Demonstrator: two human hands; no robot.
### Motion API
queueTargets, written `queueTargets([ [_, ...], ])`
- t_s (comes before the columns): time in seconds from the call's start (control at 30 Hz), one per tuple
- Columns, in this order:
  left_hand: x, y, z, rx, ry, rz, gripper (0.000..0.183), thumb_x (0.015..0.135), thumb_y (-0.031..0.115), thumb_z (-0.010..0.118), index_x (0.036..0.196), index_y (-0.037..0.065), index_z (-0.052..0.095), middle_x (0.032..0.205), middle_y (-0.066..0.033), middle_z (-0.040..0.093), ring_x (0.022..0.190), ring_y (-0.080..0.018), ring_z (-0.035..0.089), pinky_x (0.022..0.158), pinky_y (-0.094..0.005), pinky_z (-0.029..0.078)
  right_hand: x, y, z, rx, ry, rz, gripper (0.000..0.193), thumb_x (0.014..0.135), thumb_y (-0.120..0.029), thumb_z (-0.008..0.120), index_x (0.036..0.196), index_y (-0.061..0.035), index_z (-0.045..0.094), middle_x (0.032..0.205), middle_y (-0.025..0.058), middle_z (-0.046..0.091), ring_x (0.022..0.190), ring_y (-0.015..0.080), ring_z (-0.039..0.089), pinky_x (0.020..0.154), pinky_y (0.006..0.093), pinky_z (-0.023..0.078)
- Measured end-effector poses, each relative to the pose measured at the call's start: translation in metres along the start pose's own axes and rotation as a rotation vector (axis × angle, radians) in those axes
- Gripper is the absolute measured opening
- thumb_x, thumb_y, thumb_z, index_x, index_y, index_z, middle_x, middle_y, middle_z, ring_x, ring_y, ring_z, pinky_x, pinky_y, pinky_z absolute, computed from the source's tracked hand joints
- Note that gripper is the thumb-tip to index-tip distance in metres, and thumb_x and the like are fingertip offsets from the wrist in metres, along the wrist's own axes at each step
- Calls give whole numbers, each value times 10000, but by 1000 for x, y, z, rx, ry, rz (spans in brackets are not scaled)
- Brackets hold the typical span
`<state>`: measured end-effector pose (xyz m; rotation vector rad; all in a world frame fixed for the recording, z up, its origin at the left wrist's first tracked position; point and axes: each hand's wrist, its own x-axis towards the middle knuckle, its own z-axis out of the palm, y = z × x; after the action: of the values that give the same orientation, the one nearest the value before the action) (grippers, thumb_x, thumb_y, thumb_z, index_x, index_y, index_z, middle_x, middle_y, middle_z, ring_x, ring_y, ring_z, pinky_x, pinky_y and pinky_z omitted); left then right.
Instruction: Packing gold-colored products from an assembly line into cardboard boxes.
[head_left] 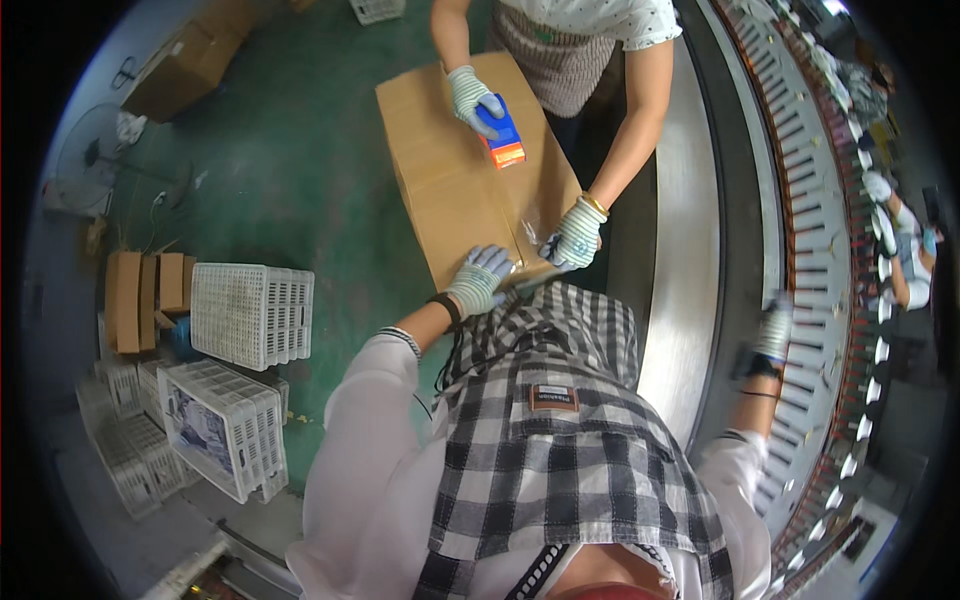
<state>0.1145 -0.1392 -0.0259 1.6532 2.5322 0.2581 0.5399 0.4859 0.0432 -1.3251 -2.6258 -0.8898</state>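
Note:
A closed cardboard box (440, 170) stands in front of me, turned slightly. My left hand (478, 280), in a striped knit glove, lies on its near edge with the fingers stretched out. My right hand (775, 335), gloved too, is far to the right over the edge of the machine line; motion smears its fingers, so anything in them is hidden. Across the box, a co-worker's gloved hand holds a small blue and orange carton (503, 135) on its top. The co-worker's other gloved hand (575, 235) grips the near right corner, beside clear tape.
A metal ledge (690, 230) and a long slotted machine line (805, 200) run along the right. White plastic crates (250, 315) and folded cardboard (125, 300) stand at the left. A fan (95, 155) and a large carton (190, 70) are farther back. Another person works beyond the line.

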Motion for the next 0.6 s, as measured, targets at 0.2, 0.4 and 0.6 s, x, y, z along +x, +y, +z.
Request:
queueTargets([
  [0.2, -17, -28, 6, -118, 12, 111, 720, 758, 310, 773, 1390, 67, 526, 1523, -166, 443, 1452, -356, 358, 1219, -535, 228, -253, -223, -46, 1980, -855, 1267, 206, 1020, -345, 578, 888, -188, 600, 603, -52, 458, 436, 99, 397, 401, 264, 349],
  [0.4, 32, -53, -18, -207, 147, 87, 582, 793, 217, 735, 1331, 66, 572, 1460, -172, 503, 1381, -376, 438, 1184, -543, 298, -335, -222, -62, 1663, -793, 1735, 246, 997, -334, 591, 816, -169, 583, 596, -21, 470, 447, 126, 423, 396, 301, 382],
  [0.6, 77, -18, 17, -465, 24, 121, 532, 869, 165, 662, 1367, 22, 537, 1343, -213, 567, 1234, -423, 550, 1083, -473, 449, -382, -190, -55, 1465, -778, 1698, 240, 997, -317, 595, 809, -168, 600, 598, -24, 483, 466, 129, 447, 397, 317, 396],
])
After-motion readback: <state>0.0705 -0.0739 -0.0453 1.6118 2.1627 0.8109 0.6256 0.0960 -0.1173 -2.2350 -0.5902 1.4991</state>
